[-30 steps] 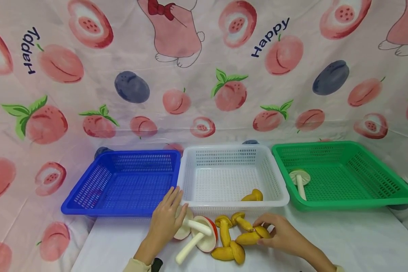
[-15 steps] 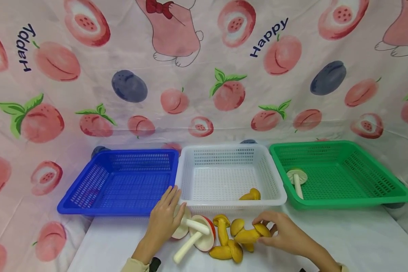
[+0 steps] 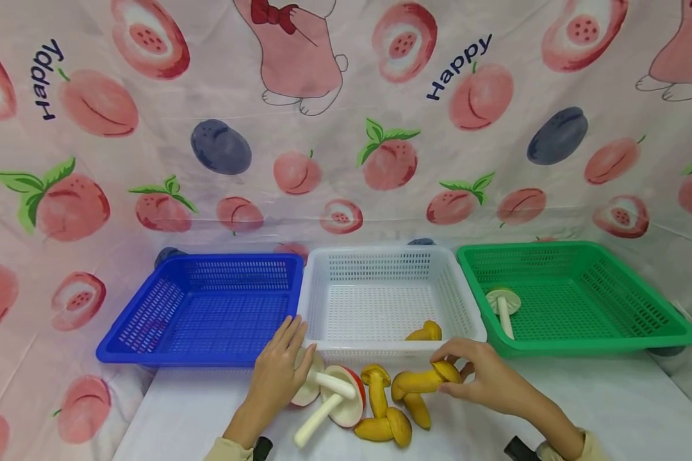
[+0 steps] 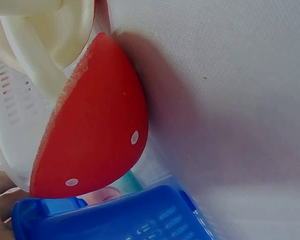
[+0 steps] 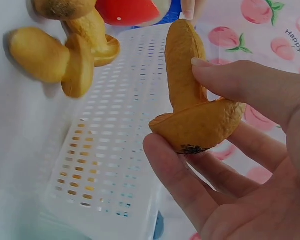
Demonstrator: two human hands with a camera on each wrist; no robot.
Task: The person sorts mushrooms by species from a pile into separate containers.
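Observation:
Thumb and fingers of my right hand (image 3: pixel 487 378) pinch a yellow toy mushroom (image 5: pixel 182 70) by its cap and stem, in front of the white basket (image 3: pixel 392 345). In the head view it overlaps another yellow mushroom (image 3: pixel 418 413). Two more yellow mushrooms, one standing lengthwise (image 3: pixel 377 394) and one lying across (image 3: pixel 375 429), are to its left. My left hand (image 3: pixel 278 371), fingers straight, reaches toward the corner where the blue and white baskets meet. It partly covers one of the white-stemmed red mushrooms (image 4: pixel 95 125); another red mushroom (image 3: pixel 348 413) lies beside it.
The blue basket (image 3: pixel 198 360) stands at the left and the green basket (image 3: pixel 594 344) at the right. One yellow mushroom (image 3: pixel 429 330) lies in the white basket, a white-stemmed mushroom (image 3: pixel 503 310) in the green one. A fruit-print cloth (image 3: pixel 323 147) hangs behind.
My right hand has raised the yellow mushroom up and slightly away from the table, uncovering more of the one beneath. The left hand has stayed about where it was.

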